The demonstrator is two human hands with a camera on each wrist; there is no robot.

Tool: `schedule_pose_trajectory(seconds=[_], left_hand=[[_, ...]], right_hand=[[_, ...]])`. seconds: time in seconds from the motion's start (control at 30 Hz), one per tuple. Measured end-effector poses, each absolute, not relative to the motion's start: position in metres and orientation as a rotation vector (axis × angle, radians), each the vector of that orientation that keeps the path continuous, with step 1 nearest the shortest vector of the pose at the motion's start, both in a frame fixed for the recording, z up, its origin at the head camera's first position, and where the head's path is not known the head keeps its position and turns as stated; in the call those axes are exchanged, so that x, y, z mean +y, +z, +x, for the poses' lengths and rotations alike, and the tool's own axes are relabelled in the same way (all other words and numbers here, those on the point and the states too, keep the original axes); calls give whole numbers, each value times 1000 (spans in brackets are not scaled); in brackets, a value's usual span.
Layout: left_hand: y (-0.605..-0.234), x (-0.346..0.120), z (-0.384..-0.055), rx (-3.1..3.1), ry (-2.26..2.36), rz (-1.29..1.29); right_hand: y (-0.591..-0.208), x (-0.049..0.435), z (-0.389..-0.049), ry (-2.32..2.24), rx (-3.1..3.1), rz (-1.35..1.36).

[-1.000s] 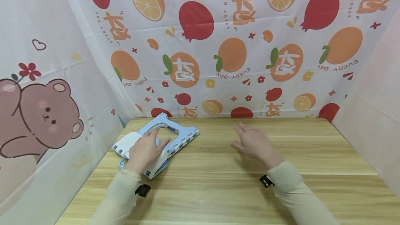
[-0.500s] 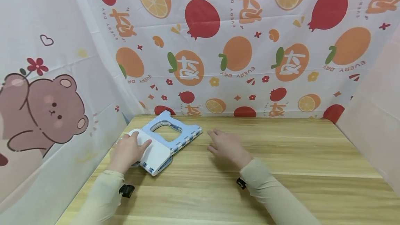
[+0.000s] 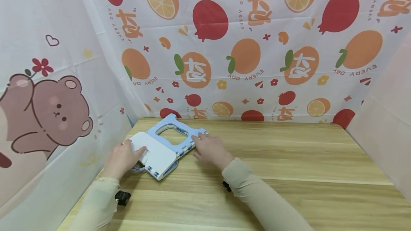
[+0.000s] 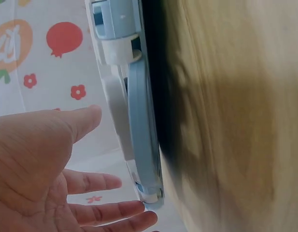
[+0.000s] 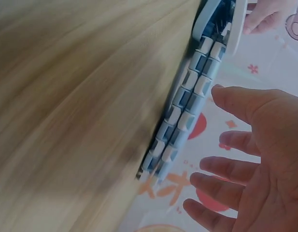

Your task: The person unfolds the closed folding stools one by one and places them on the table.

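A folding step stool (image 3: 154,152) lies folded flat at the left of the table, with a white panel in front and a light blue frame (image 3: 192,133) around an opening behind it. At its left end is my left hand (image 3: 120,159), the thumb over the white panel's edge. The left wrist view shows those fingers spread, reaching alongside the blue handle (image 4: 143,125). My right hand (image 3: 212,150) is at the stool's right corner, fingertips right at the blue frame. Seen from the right wrist, its fingers are loosely extended beside the hinged edge (image 5: 185,106).
The wooden table (image 3: 289,159) stretches to the right and front. A fruit-printed curtain (image 3: 244,92) closes off the back, and a bear-printed curtain (image 3: 106,92) hangs along the left, close to my left arm.
My left hand has moved left from over the white panel to the stool's left end. My right hand has come leftward across the table to the stool's right corner.
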State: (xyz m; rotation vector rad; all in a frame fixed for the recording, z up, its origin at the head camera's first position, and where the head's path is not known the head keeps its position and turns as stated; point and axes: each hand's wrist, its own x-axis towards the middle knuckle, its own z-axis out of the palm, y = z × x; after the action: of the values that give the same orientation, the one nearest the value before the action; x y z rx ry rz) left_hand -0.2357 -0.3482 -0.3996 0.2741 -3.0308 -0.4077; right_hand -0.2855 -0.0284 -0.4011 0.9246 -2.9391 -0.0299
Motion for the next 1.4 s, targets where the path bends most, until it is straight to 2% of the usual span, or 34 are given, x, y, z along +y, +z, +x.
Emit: schedule_pose_trajectory(seconds=[0.53,1.4], left_hand=[[-399,-355,-230,-3078,-441,341],[-395,-346,-233,-3079,-392,95]], right_hand=[[-417,-58,-289,6,-3004,962],[-407,-45,-276,-96,-2895,1007]])
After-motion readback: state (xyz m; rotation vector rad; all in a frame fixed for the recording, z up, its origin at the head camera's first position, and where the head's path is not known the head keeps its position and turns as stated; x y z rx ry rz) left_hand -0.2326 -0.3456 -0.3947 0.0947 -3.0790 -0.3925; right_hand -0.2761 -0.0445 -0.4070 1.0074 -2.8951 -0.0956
